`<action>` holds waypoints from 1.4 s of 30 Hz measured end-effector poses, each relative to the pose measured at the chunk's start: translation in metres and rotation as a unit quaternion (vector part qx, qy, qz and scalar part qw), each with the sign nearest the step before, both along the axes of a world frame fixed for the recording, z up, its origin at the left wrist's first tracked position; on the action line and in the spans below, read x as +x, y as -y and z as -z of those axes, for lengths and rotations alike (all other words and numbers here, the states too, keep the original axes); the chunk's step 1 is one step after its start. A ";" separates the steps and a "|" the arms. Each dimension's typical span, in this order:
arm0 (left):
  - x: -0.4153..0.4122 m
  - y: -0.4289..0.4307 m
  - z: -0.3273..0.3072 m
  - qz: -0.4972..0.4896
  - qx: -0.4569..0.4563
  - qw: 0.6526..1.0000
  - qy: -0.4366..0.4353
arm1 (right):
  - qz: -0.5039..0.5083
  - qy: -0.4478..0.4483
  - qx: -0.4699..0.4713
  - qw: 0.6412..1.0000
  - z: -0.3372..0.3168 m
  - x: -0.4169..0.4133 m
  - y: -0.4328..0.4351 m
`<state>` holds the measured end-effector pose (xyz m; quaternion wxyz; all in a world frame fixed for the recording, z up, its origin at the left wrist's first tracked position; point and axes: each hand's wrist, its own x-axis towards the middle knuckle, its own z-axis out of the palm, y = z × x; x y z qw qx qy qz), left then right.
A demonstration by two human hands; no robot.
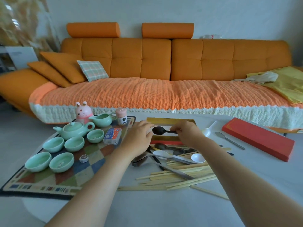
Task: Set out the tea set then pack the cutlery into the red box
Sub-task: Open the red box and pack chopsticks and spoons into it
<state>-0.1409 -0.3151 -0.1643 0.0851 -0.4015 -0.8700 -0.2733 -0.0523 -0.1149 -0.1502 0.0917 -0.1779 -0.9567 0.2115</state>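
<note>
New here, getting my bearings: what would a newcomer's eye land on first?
The long orange sofa fills the back. In front, the right hand pinches a dark spoon over the open red box, and a mint-green tea set sits on the patterned mat at left.

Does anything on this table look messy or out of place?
Yes. The wooden chopsticks lie in a loose, crisscrossed heap, spoons tangled in, before the open box. One metal spoon lies apart beside the red lid.
</note>
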 end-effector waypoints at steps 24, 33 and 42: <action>0.050 -0.001 -0.023 0.163 -0.066 0.984 -0.016 | -0.063 0.052 0.049 0.995 -0.040 0.092 0.037; 0.077 -0.010 -0.022 0.175 -0.151 0.973 0.019 | -0.068 0.127 0.127 0.981 -0.030 0.115 0.043; 0.084 -0.007 -0.023 0.168 -0.118 0.977 0.048 | -0.087 0.103 0.100 0.986 -0.035 0.109 0.035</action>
